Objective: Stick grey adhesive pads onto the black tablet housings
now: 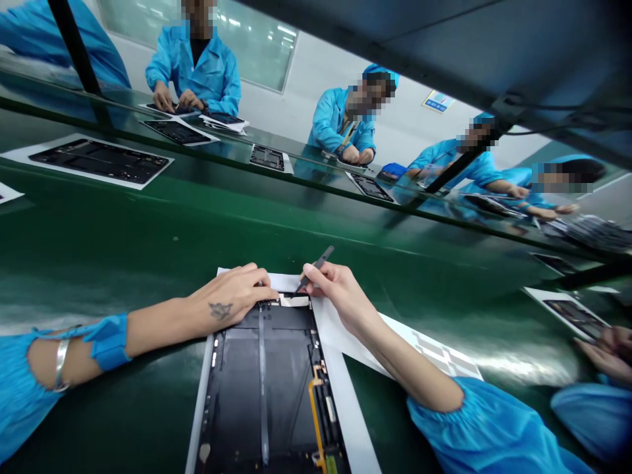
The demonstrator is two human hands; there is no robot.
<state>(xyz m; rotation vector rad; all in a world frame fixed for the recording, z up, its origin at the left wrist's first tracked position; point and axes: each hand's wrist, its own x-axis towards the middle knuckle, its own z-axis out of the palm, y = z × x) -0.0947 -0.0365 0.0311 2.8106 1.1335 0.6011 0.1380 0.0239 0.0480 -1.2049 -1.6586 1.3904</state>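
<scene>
Before me lies an opened tablet-like device [286, 375], its black inside and an orange flex cable [316, 408] facing up, on a white sheet [358, 421]. My right hand [340, 293] pinches a pair of dark tweezers [322, 260], tips down at a white strip [295, 301] by the device's far edge. Whether the tips grip the strip I cannot tell. My left hand [239, 296] rests on the far left corner of the device, fingers bent and pressed at the edge beside the strip. What lies under those fingertips is hidden.
A green work surface [172, 237] runs across. More opened devices on white sheets lie beyond, such as one at the left [99, 159]. Printed sheets [434, 345] lie right of my device. Co-workers in blue sit opposite; a person's hand [612, 352] is at right. Dark posts and an overhead shelf [444, 39] stand above.
</scene>
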